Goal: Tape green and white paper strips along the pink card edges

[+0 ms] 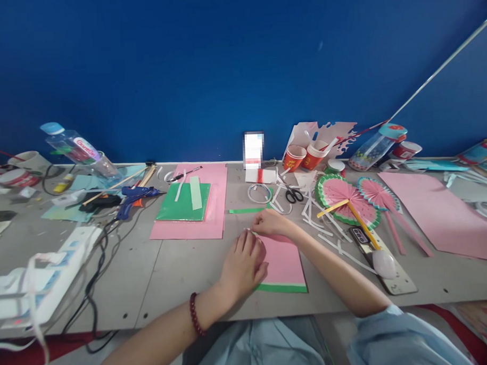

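Observation:
A pink sheet of paper (281,258) lies in front of me, with a green strip (283,288) along its near edge. My left hand (245,261) rests palm down over the sheet's left side, fingers stretched out and thumb apart. At the sheet's far left corner my right hand (270,223) has its fingers pinched together. What sits between those fingertips is too small and covered to make out. Just beyond them lies a loose green paper strip (246,210). Both hands hide the left and far edges of the sheet.
Black scissors (294,195), white paper scraps (325,230) and watermelon-patterned paper fans (342,197) lie to the right. A phone (361,236) is near them. At left are green sheets (180,203), a blue glue gun (134,198) and a power strip (51,277) with cables.

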A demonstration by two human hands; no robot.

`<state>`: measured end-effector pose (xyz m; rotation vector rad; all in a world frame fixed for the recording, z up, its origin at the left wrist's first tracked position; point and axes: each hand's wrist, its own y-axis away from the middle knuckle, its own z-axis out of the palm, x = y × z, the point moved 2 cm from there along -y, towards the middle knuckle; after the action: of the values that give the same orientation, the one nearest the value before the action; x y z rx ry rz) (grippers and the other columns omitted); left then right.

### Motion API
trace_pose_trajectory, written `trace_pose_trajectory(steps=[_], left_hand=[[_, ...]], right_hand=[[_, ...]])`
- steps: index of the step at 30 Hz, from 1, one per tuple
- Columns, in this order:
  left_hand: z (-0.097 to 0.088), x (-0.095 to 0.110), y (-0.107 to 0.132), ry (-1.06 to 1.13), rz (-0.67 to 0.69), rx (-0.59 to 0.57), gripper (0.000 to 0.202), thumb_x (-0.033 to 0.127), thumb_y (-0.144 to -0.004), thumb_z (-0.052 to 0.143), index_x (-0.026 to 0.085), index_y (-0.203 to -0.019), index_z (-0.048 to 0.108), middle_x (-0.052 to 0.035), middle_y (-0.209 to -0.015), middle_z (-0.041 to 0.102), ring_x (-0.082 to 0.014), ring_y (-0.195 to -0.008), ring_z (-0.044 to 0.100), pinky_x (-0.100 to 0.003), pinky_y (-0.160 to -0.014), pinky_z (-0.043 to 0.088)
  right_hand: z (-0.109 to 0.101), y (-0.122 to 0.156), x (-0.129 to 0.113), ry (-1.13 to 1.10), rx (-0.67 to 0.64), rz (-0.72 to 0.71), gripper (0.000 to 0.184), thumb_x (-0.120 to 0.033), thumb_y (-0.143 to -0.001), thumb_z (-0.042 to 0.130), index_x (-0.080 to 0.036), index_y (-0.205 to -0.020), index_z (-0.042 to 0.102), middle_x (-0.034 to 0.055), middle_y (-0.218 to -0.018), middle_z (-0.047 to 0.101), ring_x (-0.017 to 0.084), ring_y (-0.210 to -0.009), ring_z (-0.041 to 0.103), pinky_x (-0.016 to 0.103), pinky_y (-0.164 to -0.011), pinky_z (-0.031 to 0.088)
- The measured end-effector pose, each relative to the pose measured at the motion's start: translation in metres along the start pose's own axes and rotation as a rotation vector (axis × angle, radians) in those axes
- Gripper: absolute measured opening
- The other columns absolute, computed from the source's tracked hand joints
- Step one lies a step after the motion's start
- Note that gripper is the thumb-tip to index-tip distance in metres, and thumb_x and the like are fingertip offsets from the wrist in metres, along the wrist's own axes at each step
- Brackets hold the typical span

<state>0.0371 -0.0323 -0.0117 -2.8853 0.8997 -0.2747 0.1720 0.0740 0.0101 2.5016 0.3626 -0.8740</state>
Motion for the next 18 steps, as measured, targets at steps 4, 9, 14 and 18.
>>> trace_pose_trajectory(steps=[4,9,14,18], left_hand=[[-0.001,0.0,-0.001,-0.016,-0.002,-0.018,0.052,0.043,-0.087,0.049,0.01,-0.127,0.047,-0.0217,-0.138,0.045,-0.036,-0.131,0.037,-0.047,-0.103,0.033],[-0.002,0.0,-0.002,-0.012,-0.008,-0.035,0.053,0.043,-0.087,0.049,0.009,-0.128,0.046,-0.0227,-0.138,0.045,-0.036,-0.131,0.037,-0.047,-0.103,0.033],[-0.003,0.001,-0.002,-0.012,-0.007,-0.044,0.054,0.042,-0.087,0.049,0.008,-0.128,0.046,-0.0233,-0.138,0.044,-0.0366,-0.131,0.037,-0.047,-0.102,0.033],[-0.001,0.0,-0.002,-0.012,-0.004,-0.027,0.054,0.044,-0.086,0.05,0.009,-0.128,0.046,-0.0223,-0.138,0.044,-0.0354,-0.131,0.037,-0.046,-0.102,0.033]], right_hand=[[0.0,0.001,0.001,-0.002,0.015,-0.017,0.016,-0.026,-0.067,0.056,-0.015,-0.059,0.064,-0.003,-0.051,0.052,0.01,-0.054,0.047,0.02,-0.05,0.032],[-0.002,0.004,0.0,-0.013,0.013,-0.009,0.019,-0.03,-0.068,0.058,-0.015,-0.061,0.065,-0.0021,-0.052,0.056,0.01,-0.055,0.051,0.019,-0.05,0.034],[-0.004,0.008,-0.004,-0.001,0.005,-0.01,0.024,-0.034,-0.071,0.059,-0.014,-0.059,0.064,-0.0018,-0.051,0.056,0.011,-0.055,0.051,0.02,-0.05,0.033],[-0.007,0.011,-0.003,0.012,0.041,0.016,0.027,-0.039,-0.07,0.062,-0.014,-0.059,0.062,-0.0021,-0.049,0.054,0.011,-0.054,0.049,0.021,-0.049,0.032]])
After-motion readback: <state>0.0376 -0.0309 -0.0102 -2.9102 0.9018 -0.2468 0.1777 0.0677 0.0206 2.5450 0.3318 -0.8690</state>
